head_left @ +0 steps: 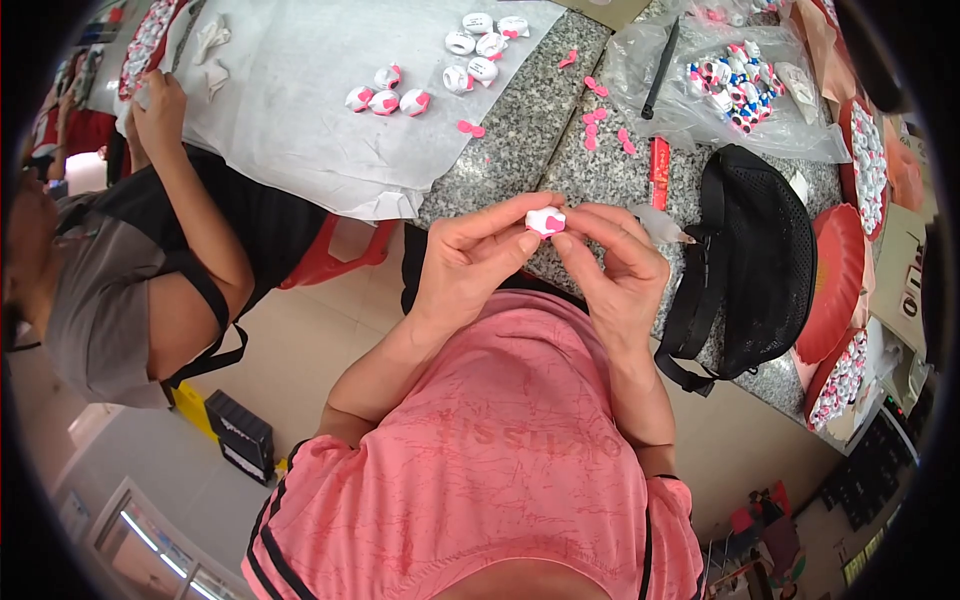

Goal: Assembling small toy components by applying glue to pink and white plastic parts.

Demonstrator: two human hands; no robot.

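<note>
Between the fingertips of both hands is a small rounded white plastic piece with a pink heart patch [545, 220], held just over the table's near edge. My left hand [465, 255] pinches it from one side, with thumb and forefinger pressed on it. From the other side my right hand [620, 265] grips it the same way. Beyond them, similar white-and-pink pieces [384, 102] stand in a small group on a white sheet [300, 70]. A second group of white pieces [483, 70] lies farther right. Several small flat pink parts [591, 132] are scattered on the speckled granite tabletop [520, 130].
A black mesh bag with straps [765, 260] lies right of my hands, near a red fluted tray [835, 285]. Behind it is a clear plastic bag [645, 65] with colourful pieces [738, 88]. A co-worker [130, 290] sits at left, by a red stool [340, 250].
</note>
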